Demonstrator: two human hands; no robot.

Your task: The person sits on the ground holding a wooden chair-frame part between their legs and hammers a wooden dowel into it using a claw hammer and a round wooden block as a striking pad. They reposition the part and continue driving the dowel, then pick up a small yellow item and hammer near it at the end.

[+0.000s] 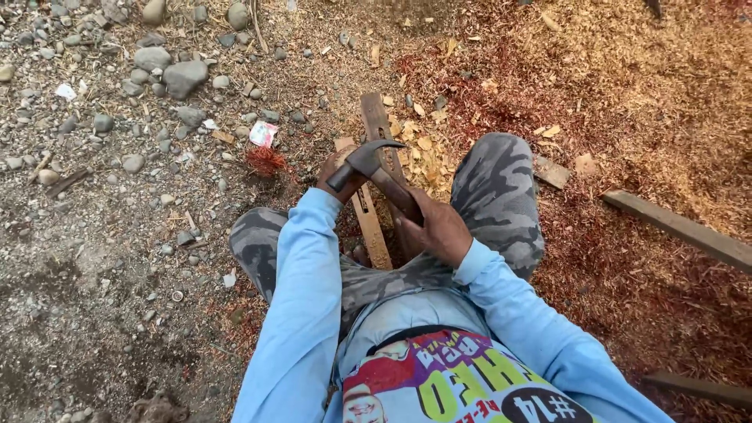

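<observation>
Right hand (440, 229) clamped round the handle of a claw hammer (368, 160), head over the wood strips (370, 223) between the knees. Left hand (335, 174) fingers closed on the strips under the hammer head. Small red-and-white wrapper (263, 133) on gravel, far left; white scrap (66, 92) farther left. Grey plank (680, 229) on sawdust, right.
</observation>
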